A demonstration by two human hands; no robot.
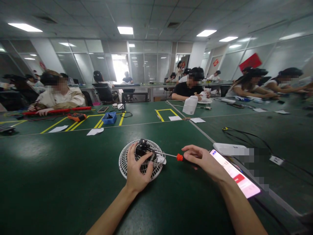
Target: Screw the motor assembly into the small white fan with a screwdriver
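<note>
Over on the left, a blue box (pixel 109 122) has some dark bits (pixel 111 116) in it. Next, the left hand (pixel 137 173) lies over a round white cage (pixel 121 163) on the green table (pixel 61 189), touching a black part (pixel 141 148) on top; I can't tell if it squeezes or just rests. The black part has no cover, so this looks only part done. A screwdriver (pixel 179 157) points at it, held by the right hand (pixel 201 160); any screws are too small to see
</note>
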